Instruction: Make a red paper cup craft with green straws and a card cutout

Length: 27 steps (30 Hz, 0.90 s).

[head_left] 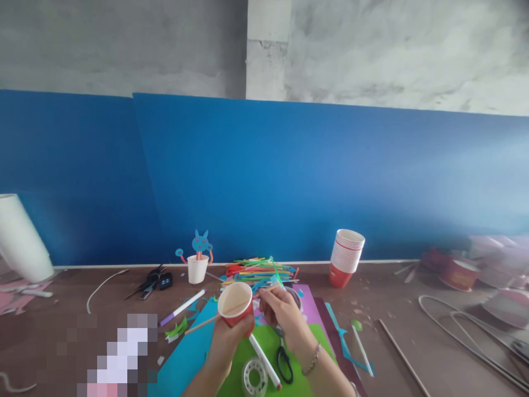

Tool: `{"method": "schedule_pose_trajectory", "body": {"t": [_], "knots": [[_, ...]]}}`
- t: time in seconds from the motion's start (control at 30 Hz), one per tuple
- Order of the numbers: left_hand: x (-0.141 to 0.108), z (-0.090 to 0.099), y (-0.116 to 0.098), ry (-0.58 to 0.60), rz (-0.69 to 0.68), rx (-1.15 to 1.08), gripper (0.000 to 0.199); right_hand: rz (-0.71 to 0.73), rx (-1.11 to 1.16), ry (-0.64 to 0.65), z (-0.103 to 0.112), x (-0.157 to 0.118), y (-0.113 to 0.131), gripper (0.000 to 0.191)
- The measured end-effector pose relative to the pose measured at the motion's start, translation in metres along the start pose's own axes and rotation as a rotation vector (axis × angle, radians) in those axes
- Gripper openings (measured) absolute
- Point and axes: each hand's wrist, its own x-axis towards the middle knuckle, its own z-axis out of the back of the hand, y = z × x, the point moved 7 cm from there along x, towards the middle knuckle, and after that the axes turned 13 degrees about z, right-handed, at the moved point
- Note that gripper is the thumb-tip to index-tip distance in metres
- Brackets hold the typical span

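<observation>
My left hand is wrapped round a red paper cup, its white mouth tilted toward me. A thin wooden stick runs across the cup, jutting out to the left and showing inside the mouth. On the right side of the cup, my right hand pinches the stick with closed fingers. Below the hands lie a white marker, a tape roll and black-handled scissors on green paper. The scissors' blades are partly hidden by my right hand.
Behind the hands lies a pile of coloured sticks. A white cup with a blue paper figure stands at the back, and stacked paper cups lean farther right. A purple-capped marker lies left; a long stick and cables lie right.
</observation>
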Motion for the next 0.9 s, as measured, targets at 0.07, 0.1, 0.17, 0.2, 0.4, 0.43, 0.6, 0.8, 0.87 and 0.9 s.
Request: {"method": "schedule_pose_trajectory", "body": {"t": [0.07,0.1,0.17,0.2,0.4,0.43,0.6,0.8,0.87,0.9], "knots": [[0.000,0.000,-0.002,0.032,0.018,-0.045,0.048,0.023,-0.031,0.001,-0.001,0.000,0.002,0.043],[0.000,0.000,-0.002,0.044,0.026,-0.059,0.050,0.032,-0.057,0.015,-0.001,0.000,0.002,0.043],[0.000,0.000,0.000,0.056,0.039,-0.078,0.056,0.048,-0.157,0.069,-0.002,0.000,0.002,0.041],[0.001,0.001,0.001,0.052,0.044,-0.083,0.059,0.073,-0.235,0.090,-0.002,-0.001,0.003,0.039],[0.003,0.001,-0.002,0.013,0.002,-0.046,0.060,0.534,-0.662,0.036,-0.007,-0.013,0.038,0.015],[0.001,-0.001,-0.004,0.017,-0.010,-0.026,0.059,0.581,-0.688,0.045,-0.010,-0.015,0.041,0.020],[-0.006,-0.006,-0.012,0.030,-0.029,0.058,0.047,0.745,-0.753,0.035,-0.016,-0.024,0.041,0.028],[-0.006,-0.007,-0.010,0.061,-0.052,0.036,0.047,0.898,-0.787,-0.027,-0.018,-0.028,0.039,0.020],[-0.004,-0.007,-0.008,0.061,-0.048,0.050,0.051,0.878,-0.767,-0.039,-0.017,-0.027,0.038,0.017],[-0.004,-0.006,-0.007,0.040,-0.039,0.061,0.054,0.850,-0.754,-0.049,-0.017,-0.027,0.038,0.017]]}}
